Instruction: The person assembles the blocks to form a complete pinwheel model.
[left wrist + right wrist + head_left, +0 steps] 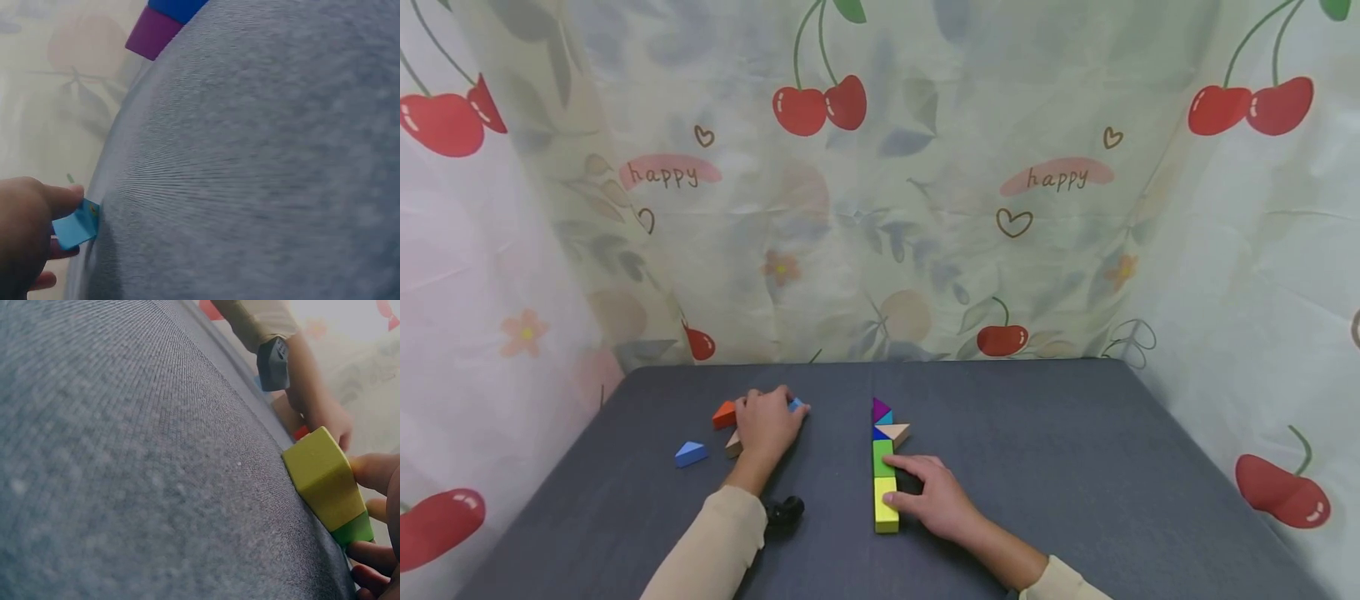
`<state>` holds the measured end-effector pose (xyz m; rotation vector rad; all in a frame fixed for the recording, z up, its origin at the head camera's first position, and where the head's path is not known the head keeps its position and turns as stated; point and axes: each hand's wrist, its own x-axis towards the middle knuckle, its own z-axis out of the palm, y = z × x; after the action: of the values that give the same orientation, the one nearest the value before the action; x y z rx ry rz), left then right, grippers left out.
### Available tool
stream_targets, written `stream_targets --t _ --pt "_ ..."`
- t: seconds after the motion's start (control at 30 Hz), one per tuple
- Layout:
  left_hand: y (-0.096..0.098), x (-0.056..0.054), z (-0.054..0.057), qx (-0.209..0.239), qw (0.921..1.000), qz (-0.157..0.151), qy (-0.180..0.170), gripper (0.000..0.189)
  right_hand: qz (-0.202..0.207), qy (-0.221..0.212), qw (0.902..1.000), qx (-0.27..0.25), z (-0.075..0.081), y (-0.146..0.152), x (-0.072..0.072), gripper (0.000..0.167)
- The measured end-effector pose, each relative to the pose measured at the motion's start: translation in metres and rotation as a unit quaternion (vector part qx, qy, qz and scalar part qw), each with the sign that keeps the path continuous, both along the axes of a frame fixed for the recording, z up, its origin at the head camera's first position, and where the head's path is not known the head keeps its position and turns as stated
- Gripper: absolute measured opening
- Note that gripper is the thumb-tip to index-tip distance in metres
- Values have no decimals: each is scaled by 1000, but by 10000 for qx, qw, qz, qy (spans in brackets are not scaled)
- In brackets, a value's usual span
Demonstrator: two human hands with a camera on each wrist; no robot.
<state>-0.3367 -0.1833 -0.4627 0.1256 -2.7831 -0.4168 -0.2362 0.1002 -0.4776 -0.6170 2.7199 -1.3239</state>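
My left hand (767, 423), at the far left of the table, pinches a light blue block (76, 226) between thumb and fingers. Much of that block is covered by the hand in the head view. A row of blocks runs away from me near the middle. Its near end is a yellow block (886, 518), then a green block (882, 450). Beyond are a dark blue piece (877, 435), a plain wood triangle (895, 433), a cyan piece (887, 419) and a purple triangle (881, 409). My right hand (943, 500) touches the row from the right, thumb at the yellow block, index finger at the green.
Beside my left hand lie an orange triangular block (724, 414) and a partly hidden plain wood block (732, 446). A blue triangular block (691, 454) sits farther left. The dark table (1075, 467) ends at a patterned curtain (895, 200) behind and on both sides.
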Motion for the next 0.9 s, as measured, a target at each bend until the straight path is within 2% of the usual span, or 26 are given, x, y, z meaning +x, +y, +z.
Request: stream_targets --t 0.2,0.33,0.63,0.9 --pt "2 2 -8 173 9981 -306 508 33 -3 -38 10000 -2 0 0 0 52" --pt "3 3 -11 219 9957 -542 715 32 -2 -90 10000 4 0 0 0 52" --pt "4 4 -11 23 9931 -850 809 32 -17 -161 9999 35 0 0 -1 53" --pt "2 5 -7 -154 9927 -1080 521 36 -22 -172 9998 61 1 0 0 53"
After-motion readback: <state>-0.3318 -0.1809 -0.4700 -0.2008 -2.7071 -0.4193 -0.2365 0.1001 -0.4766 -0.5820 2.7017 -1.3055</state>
